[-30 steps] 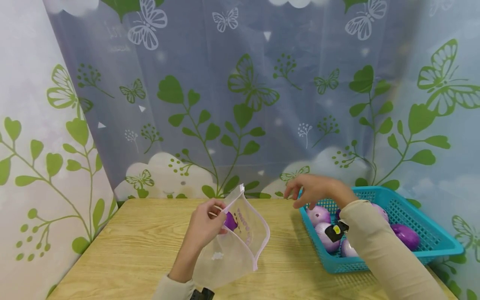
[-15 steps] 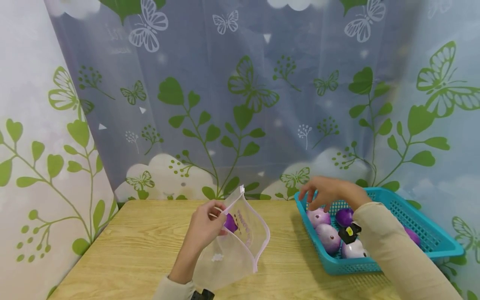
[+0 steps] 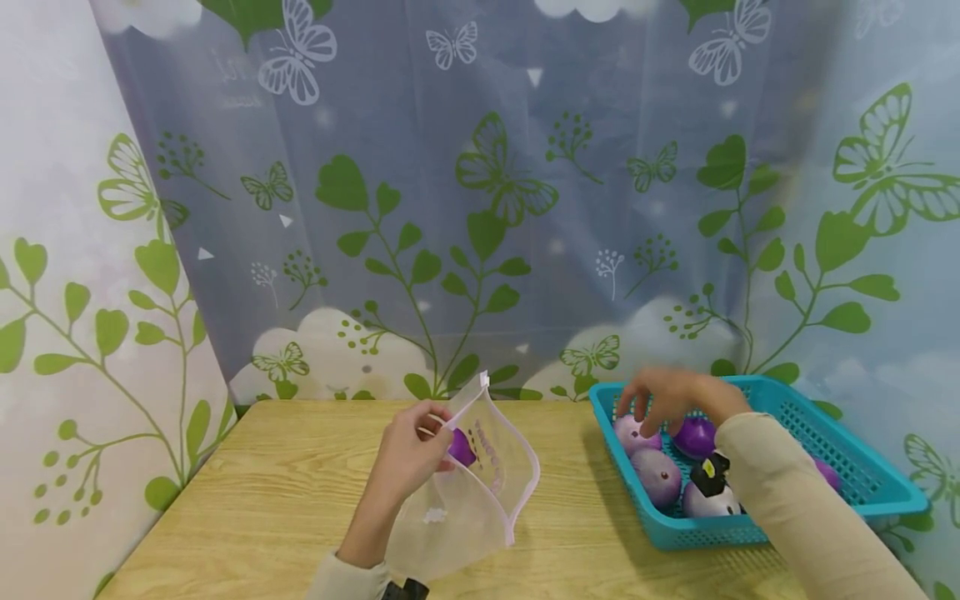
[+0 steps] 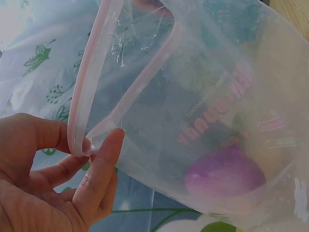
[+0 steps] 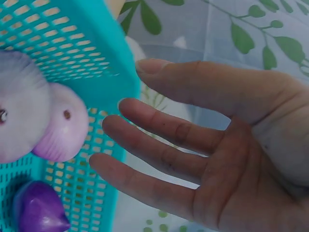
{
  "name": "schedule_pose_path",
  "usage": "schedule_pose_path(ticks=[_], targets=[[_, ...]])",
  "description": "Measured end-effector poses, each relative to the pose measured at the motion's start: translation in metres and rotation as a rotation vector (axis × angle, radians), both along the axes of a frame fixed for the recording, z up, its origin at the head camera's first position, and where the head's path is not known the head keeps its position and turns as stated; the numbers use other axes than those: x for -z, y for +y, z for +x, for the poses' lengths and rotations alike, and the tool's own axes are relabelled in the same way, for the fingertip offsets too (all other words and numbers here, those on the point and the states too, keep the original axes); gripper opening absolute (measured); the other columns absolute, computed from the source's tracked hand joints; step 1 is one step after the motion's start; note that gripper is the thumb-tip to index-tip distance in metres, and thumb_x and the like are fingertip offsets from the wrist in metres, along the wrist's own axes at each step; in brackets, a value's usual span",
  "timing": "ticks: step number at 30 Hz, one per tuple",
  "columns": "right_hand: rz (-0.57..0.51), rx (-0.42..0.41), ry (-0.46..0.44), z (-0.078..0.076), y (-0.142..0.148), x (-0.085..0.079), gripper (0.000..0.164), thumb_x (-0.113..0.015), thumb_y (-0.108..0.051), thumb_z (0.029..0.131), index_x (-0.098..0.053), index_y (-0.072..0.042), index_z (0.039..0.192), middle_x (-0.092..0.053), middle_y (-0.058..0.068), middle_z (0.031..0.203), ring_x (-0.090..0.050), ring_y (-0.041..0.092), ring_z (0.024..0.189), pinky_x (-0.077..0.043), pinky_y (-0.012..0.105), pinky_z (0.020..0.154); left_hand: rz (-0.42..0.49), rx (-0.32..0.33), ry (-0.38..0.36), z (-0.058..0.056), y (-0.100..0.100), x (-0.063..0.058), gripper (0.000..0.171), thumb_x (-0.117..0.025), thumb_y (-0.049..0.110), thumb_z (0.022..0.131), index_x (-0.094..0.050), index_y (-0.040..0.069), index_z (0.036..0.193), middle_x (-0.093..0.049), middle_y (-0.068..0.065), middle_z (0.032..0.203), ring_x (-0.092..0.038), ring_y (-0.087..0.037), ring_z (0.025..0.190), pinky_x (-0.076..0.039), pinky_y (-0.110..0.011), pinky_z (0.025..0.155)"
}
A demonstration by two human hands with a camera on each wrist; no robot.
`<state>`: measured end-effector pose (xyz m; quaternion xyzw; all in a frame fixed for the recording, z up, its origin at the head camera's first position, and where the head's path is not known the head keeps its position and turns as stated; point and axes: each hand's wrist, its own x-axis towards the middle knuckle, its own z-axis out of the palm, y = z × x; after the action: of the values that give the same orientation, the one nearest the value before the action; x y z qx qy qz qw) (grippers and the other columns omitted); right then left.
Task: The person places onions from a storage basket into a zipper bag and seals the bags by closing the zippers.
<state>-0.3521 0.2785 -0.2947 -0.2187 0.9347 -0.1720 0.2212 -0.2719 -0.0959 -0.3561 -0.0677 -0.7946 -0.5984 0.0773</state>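
My left hand (image 3: 412,446) pinches the pink-edged rim of a clear zip bag (image 3: 450,542), whose mouth gapes toward the right. Inside the bag lies one purple onion (image 4: 226,176), seen through the plastic. Over the left back part of a turquoise basket (image 3: 663,533) hovers my right hand (image 3: 671,396), its fingers spread and holding nothing in the right wrist view. Below it are a pale onion (image 3: 630,433) and a dark purple onion (image 3: 695,439). Two more pale onions, one greyish (image 3: 657,479) and one whitish (image 3: 701,502), sit nearer the front.
A further purple onion (image 3: 827,472) shows behind my right sleeve (image 3: 802,492). The wooden table (image 3: 270,492) stretches left of the bag. A butterfly-and-leaf printed curtain (image 3: 480,250) hangs right behind the table.
My right hand has moved right and slightly down, from the basket's left rim to over the onions. The left hand and the bag have stayed put.
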Motion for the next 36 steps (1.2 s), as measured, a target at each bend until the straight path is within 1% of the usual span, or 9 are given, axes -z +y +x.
schedule_pose_path(ticks=[3,7,13,20,23,30,33,36], targets=[[0.018,0.016,-0.017,-0.002,0.004,0.006,0.04,-0.075,0.001,0.084,-0.07,-0.005,0.123,-0.068,0.02,0.114,-0.067,0.017,0.091,-0.067,0.037,0.067,-0.001,-0.001,-0.003,0.0,0.0,0.0,0.016,-0.061,-0.001,0.092,-0.067,0.001,0.107,-0.062,-0.013,0.089,-0.061,-0.019,0.07,-0.068,-0.043,0.064],[0.014,0.049,-0.052,-0.003,0.01,0.013,0.042,-0.077,0.001,0.082,-0.069,-0.005,0.123,-0.068,0.02,0.114,-0.066,0.02,0.094,-0.067,0.042,0.068,-0.003,-0.004,-0.002,0.0,0.0,0.0,0.016,-0.061,0.0,0.092,-0.067,0.001,0.107,-0.062,-0.013,0.089,-0.061,-0.019,0.07,-0.068,-0.044,0.065],[0.012,0.1,-0.094,-0.005,0.014,0.024,0.041,-0.077,0.001,0.082,-0.069,-0.005,0.122,-0.067,0.02,0.118,-0.067,0.024,0.098,-0.068,0.048,0.076,-0.005,-0.003,0.002,0.001,0.0,0.0,0.014,-0.061,0.0,0.093,-0.067,0.001,0.106,-0.062,-0.013,0.088,-0.061,-0.019,0.07,-0.068,-0.045,0.065],[0.072,0.169,-0.102,-0.005,0.015,0.037,0.042,-0.077,0.001,0.08,-0.07,-0.012,0.119,-0.066,0.014,0.123,-0.066,0.027,0.108,-0.067,0.047,0.079,-0.003,0.005,0.001,0.001,0.0,0.0,0.014,-0.061,-0.001,0.093,-0.067,0.0,0.106,-0.062,-0.013,0.088,-0.061,-0.019,0.069,-0.068,-0.042,0.063],[0.082,0.186,-0.101,-0.005,0.016,0.041,0.042,-0.078,0.001,0.079,-0.07,-0.014,0.118,-0.064,0.013,0.125,-0.065,0.027,0.107,-0.067,0.046,0.078,-0.003,0.005,0.0,0.001,0.0,0.0,0.014,-0.061,-0.001,0.093,-0.067,0.001,0.106,-0.061,-0.013,0.088,-0.061,-0.018,0.068,-0.068,-0.041,0.063],[0.064,0.227,-0.125,-0.005,0.018,0.047,0.043,-0.08,-0.001,0.078,-0.069,-0.015,0.117,-0.062,0.013,0.126,-0.064,0.026,0.098,-0.067,0.048,0.078,-0.007,0.004,-0.002,0.002,0.0,0.0,0.015,-0.061,0.0,0.093,-0.067,0.0,0.106,-0.061,-0.013,0.088,-0.061,-0.019,0.069,-0.068,-0.043,0.064],[0.072,0.237,-0.127,-0.005,0.018,0.049,0.042,-0.081,-0.002,0.077,-0.071,-0.017,0.115,-0.062,0.011,0.123,-0.063,0.027,0.096,-0.067,0.048,0.076,-0.01,0.004,-0.002,0.002,0.0,-0.001,0.015,-0.061,0.0,0.093,-0.067,0.0,0.107,-0.061,-0.013,0.088,-0.061,-0.019,0.069,-0.068,-0.044,0.065],[0.085,0.246,-0.128,-0.007,0.018,0.052,0.041,-0.082,-0.004,0.077,-0.073,-0.02,0.113,-0.061,0.01,0.116,-0.062,0.028,0.095,-0.067,0.047,0.073,-0.012,0.001,0.002,0.002,0.0,-0.001,0.014,-0.061,0.0,0.093,-0.067,0.0,0.106,-0.061,-0.013,0.088,-0.061,-0.018,0.068,-0.068,-0.042,0.063]])
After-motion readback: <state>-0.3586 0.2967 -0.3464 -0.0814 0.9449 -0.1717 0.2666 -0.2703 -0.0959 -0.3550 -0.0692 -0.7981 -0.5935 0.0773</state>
